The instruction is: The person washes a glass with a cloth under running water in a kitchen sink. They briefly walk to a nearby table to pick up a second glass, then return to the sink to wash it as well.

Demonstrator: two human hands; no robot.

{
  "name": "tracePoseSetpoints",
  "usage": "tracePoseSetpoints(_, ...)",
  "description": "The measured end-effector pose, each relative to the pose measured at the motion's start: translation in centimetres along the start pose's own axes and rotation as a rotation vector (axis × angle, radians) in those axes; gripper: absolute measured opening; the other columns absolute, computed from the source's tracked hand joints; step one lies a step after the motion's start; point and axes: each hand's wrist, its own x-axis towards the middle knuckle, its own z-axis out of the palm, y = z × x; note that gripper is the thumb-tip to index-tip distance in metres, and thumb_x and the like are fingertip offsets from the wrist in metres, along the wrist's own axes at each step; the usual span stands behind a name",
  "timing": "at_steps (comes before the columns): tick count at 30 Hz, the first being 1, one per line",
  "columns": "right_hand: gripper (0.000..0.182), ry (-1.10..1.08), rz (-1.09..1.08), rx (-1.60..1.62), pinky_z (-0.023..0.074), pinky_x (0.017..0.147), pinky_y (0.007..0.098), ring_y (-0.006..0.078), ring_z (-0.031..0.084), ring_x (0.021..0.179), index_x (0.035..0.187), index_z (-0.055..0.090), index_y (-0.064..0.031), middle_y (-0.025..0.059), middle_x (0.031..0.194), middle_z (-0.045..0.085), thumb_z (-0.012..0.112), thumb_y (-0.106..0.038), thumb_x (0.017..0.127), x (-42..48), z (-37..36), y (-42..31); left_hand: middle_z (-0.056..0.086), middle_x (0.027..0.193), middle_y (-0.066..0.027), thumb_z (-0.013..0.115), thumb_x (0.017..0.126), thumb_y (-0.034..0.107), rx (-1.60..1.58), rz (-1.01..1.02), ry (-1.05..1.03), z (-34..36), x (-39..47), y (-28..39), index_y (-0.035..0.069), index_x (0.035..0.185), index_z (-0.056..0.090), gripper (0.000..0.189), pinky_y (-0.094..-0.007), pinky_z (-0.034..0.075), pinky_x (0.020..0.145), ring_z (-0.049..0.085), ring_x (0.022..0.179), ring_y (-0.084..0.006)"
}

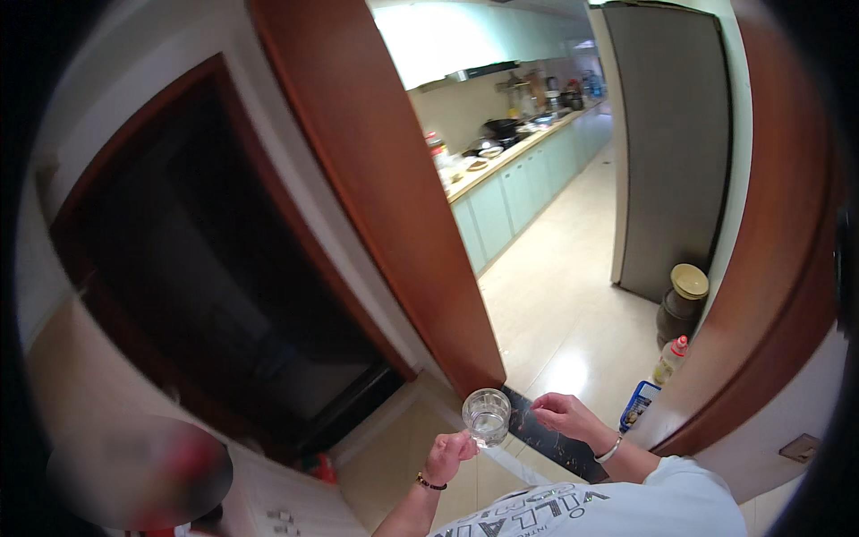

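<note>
My left hand (451, 458), with a beaded bracelet on its wrist, grips a clear glass mug (486, 417) by its handle side. Clear liquid shows inside the mug. To the right of the mug is my right hand (564, 414), wearing a pale bangle (609, 450); its fingers are slightly curled and touch nothing that I can see. Both hands are out in front of my white printed shirt (577, 510), above a dark stone threshold (557, 440).
A reddish-brown door frame (396, 221) borders the kitchen opening. Beyond it run a cluttered counter (483, 173) and a grey refrigerator (674, 148). Along the right wall stand a dark jar (678, 315), a bottle with a red cap (670, 362) and a blue basket (639, 403).
</note>
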Motion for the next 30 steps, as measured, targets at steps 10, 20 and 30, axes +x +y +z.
tracePoseSetpoints(10, 0.015, 0.666, 0.058, 0.098, 0.0428, 0.050, 0.0202, 0.0073, 0.053, 0.057, 0.092, 0.059, -0.0008, 0.0023, 0.068, 0.058, 0.058, -0.013, 0.083, 10.7, -15.4, 4.9, 0.030, 0.050, 0.0020, 0.035, 0.094, 0.020, -0.233, -0.182, -0.343, -2.0, 30.9, -6.4, 0.010, 0.051, 0.030, 0.044, -0.0300, 0.034, 0.058, 0.028, 0.050, -0.0115)
tracePoseSetpoints(20, 0.026, 0.529, -0.053, 0.042, 0.0469, 0.064, 0.0224, 0.0098, 0.056, 0.072, 0.101, 0.057, -0.0007, 0.0037, 0.081, 0.058, 0.064, -0.016, 0.080, 32.4, -30.3, 2.3, 0.029, 0.051, 0.0026, 0.036, 0.095, 0.024, -0.168, -0.269, -0.522, -1.1, 59.8, -7.5, 0.010, 0.052, 0.034, 0.045, -0.0325, 0.037, 0.063, 0.029, 0.051, -0.0116)
tracePoseSetpoints(30, 0.078, 0.435, -0.207, -0.275, 0.0441, 0.087, 0.0357, 0.0231, 0.048, 0.112, 0.127, 0.036, -0.0029, 0.0126, 0.119, 0.048, 0.078, -0.030, 0.066, 59.7, -45.9, -1.4, 0.030, 0.054, 0.0026, 0.039, 0.093, 0.023, -0.108, -0.315, -0.565, -2.0, 88.1, -13.4, 0.009, 0.054, 0.035, 0.042, -0.0310, 0.036, 0.062, 0.032, 0.054, -0.0123)
